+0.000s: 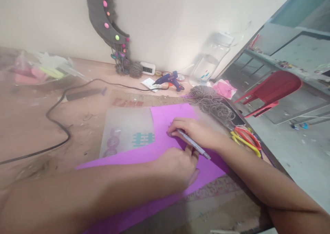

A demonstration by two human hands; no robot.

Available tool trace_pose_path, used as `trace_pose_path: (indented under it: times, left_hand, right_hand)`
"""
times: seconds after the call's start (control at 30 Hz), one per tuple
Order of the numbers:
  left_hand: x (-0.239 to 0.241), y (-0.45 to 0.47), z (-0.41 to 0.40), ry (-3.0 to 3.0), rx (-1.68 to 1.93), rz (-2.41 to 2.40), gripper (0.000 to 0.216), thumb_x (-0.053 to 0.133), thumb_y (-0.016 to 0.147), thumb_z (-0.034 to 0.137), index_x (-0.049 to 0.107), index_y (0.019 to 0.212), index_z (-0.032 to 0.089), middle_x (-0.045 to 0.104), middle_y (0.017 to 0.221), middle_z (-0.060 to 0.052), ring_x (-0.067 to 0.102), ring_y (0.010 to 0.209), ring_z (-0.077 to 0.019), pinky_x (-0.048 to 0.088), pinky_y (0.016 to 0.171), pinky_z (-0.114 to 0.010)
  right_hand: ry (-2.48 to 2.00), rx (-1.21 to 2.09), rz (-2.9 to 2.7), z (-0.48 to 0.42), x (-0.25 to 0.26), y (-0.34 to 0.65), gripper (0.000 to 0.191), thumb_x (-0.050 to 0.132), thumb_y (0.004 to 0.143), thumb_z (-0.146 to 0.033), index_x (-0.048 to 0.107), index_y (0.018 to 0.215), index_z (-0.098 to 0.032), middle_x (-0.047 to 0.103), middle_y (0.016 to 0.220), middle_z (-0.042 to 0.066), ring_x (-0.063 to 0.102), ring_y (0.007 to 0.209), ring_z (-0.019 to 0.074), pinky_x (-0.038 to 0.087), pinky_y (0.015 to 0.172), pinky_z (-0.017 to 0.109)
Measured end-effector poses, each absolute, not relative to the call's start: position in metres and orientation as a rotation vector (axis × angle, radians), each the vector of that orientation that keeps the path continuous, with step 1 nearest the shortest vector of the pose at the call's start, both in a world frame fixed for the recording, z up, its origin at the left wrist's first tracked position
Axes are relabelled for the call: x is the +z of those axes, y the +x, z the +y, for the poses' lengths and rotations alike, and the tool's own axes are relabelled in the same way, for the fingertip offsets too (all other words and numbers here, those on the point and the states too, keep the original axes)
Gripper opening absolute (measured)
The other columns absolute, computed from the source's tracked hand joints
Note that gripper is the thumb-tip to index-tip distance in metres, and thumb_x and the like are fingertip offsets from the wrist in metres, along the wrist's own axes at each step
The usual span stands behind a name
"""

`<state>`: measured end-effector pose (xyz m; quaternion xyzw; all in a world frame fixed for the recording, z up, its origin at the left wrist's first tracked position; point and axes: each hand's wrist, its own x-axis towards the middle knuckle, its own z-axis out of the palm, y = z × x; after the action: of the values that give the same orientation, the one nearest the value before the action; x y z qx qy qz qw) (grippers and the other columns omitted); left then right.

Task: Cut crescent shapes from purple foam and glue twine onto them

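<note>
A purple sheet [172, 119] with an irregular cut outline lies on the tabletop, over a translucent mat. My right hand [192, 131] is closed round a greyish patterned pen [197, 147]. That hand rests on the sheet; the pen slants back toward the lower right, and its writing tip is hidden by the fingers. Just below it, my left hand [177, 167] presses on the sheet, fingers apart and stretched to the right, some partly hidden by the hand itself. The left forearm crosses over the sheet's lower part.
A blue glue gun [168, 78] with a long black cord [55, 105] sits at the back. On the right are grey yarn [210, 101], a phone [235, 113] and red and yellow scissors [246, 139]. Behind them stands a clear jar [210, 62]. A plastic bag [38, 70] lies left.
</note>
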<state>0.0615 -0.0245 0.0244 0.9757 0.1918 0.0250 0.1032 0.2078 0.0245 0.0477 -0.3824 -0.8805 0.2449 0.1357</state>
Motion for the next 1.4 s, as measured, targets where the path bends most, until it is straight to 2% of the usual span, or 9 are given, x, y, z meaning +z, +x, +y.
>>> trace_pose_path:
  times: [0.2,0.37,0.53,0.7,0.83,0.9,1.1,1.23,1.4]
  left_hand:
    - [0.027,0.061,-0.025,2.943,0.127,0.545,0.035,0.048,0.095,0.03,0.064,0.117,0.007,0.072,0.09,-0.015,0.069,0.081,-0.0281,0.054,0.071,-0.04]
    - [0.026,0.06,-0.024,2.886,0.102,0.582,0.045,0.04,0.098,0.038,0.06,0.122,0.006,0.071,0.101,-0.019,0.068,0.071,-0.0256,0.049,0.052,-0.035]
    - [0.023,0.061,-0.023,2.947,0.102,0.531,0.035,0.049,0.095,0.035,0.064,0.117,0.012,0.073,0.098,-0.014,0.068,0.086,-0.0274,0.054,0.078,-0.042]
    - [0.03,0.06,-0.024,2.912,0.094,0.563,0.041,0.042,0.098,0.036,0.064,0.116,0.006,0.072,0.093,-0.017,0.069,0.079,-0.0284,0.053,0.058,-0.037]
    - [0.035,0.06,-0.026,2.91,0.088,0.563,0.029,0.048,0.095,0.027,0.069,0.104,0.009,0.073,0.093,-0.016,0.07,0.084,-0.031,0.055,0.073,-0.044]
    - [0.033,0.06,-0.026,2.907,0.103,0.572,0.03,0.049,0.095,0.028,0.068,0.107,0.008,0.073,0.096,-0.017,0.069,0.089,-0.0336,0.055,0.079,-0.049]
    - [0.031,0.059,-0.025,2.88,0.044,0.608,0.049,0.039,0.099,0.038,0.055,0.132,0.006,0.068,0.112,-0.02,0.071,0.075,-0.0264,0.057,0.058,-0.038]
    - [0.034,0.059,-0.026,2.866,-0.039,0.598,0.043,0.038,0.099,0.036,0.062,0.121,0.008,0.072,0.095,-0.014,0.071,0.078,-0.0276,0.058,0.064,-0.039]
    - [0.028,0.059,-0.028,2.922,0.055,0.606,0.047,0.04,0.098,0.039,0.058,0.129,0.008,0.07,0.103,-0.017,0.071,0.08,-0.0281,0.058,0.06,-0.038]
  right_hand:
    - [-0.983,0.682,-2.547,0.029,0.046,0.2,0.014,0.055,0.097,-0.019,0.069,0.097,-0.018,0.068,0.094,0.005,0.064,0.086,0.0161,0.05,0.081,0.03]
    - [-1.096,0.762,-2.582,0.031,0.053,0.205,0.014,0.057,0.096,-0.02,0.07,0.096,-0.017,0.069,0.094,0.005,0.065,0.087,0.0168,0.051,0.081,0.03]
    - [-0.969,0.738,-2.509,0.027,0.046,0.198,0.016,0.055,0.097,-0.021,0.07,0.1,-0.016,0.069,0.097,0.007,0.064,0.09,0.0162,0.05,0.084,0.029]
    - [-1.102,0.804,-2.569,0.024,0.054,0.201,0.014,0.056,0.095,-0.018,0.07,0.097,-0.017,0.069,0.095,0.005,0.065,0.088,0.0165,0.05,0.081,0.029]
    - [-1.033,0.768,-2.49,0.023,0.048,0.199,0.015,0.056,0.096,-0.02,0.07,0.098,-0.017,0.068,0.096,0.007,0.065,0.089,0.0168,0.05,0.083,0.03]
    - [-0.99,0.794,-2.487,0.024,0.048,0.197,0.016,0.055,0.096,-0.019,0.07,0.099,-0.017,0.068,0.097,0.006,0.064,0.089,0.0163,0.05,0.083,0.03]
    - [-1.183,0.816,-2.524,0.025,0.062,0.205,0.014,0.057,0.094,-0.02,0.071,0.095,-0.017,0.07,0.092,0.004,0.065,0.087,0.0175,0.05,0.081,0.03]
    - [-1.077,0.828,-2.441,0.024,0.054,0.205,0.015,0.056,0.094,-0.018,0.07,0.096,-0.017,0.07,0.095,0.004,0.065,0.089,0.0158,0.051,0.083,0.029]
    - [-1.188,0.695,-2.468,0.025,0.048,0.205,0.014,0.055,0.095,-0.019,0.069,0.097,-0.018,0.07,0.095,0.004,0.065,0.089,0.0157,0.05,0.082,0.028]
